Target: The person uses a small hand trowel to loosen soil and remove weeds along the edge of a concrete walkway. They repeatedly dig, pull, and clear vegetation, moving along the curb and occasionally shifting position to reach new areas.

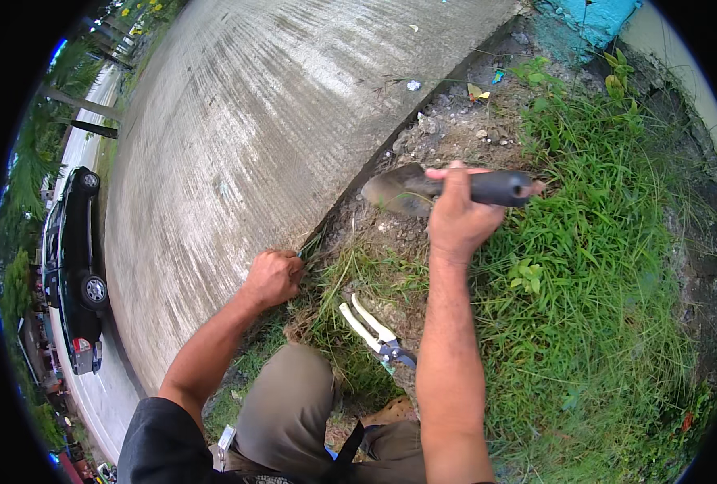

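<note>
My right hand (464, 215) grips the dark handle of a hand trowel (398, 190), whose soil-coated blade points left over bare, stony ground near the slab's edge. At the edge of the concrete slab (243, 139), my left hand (277, 275) has its fingers curled by some grass blades; whether it holds any of them is hard to tell. Pruning shears (373, 336) with white handles lie on the ground between my arms, handles spread. Pulled-looking, partly dry grass (358, 266) lies between my left hand and the trowel.
Thick green grass (582, 242) grows at the right, beside a wall (691, 72). A turquoise-painted block (594, 21) stands at the top. Bits of litter (497, 77) lie by the slab. My knee (292, 399) is below. A dark vehicle (80, 272) stands on the road at far left.
</note>
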{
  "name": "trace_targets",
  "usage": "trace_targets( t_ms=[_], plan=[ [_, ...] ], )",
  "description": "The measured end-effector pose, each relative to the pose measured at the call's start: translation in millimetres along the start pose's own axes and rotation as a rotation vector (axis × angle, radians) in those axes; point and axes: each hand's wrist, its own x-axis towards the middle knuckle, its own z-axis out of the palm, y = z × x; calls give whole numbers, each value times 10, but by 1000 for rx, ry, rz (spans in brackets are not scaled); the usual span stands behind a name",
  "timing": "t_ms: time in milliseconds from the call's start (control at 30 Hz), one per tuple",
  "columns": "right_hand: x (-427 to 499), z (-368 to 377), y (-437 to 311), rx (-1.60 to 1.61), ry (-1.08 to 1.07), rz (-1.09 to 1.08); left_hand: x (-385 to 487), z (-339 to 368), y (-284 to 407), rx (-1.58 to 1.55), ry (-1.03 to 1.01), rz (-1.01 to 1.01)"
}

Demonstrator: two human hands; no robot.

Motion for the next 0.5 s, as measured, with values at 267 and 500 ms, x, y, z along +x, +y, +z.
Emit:
trace_targets(
  t_ms=[267, 500],
  plan=[
    [-53, -171, -142, 0, -131, -39, 357, -706, 510, 11, -96, -57],
    [276, -857, -1148, -158, -50, -233, 743, -580, 1317, -15, -134, 48]
  ],
)
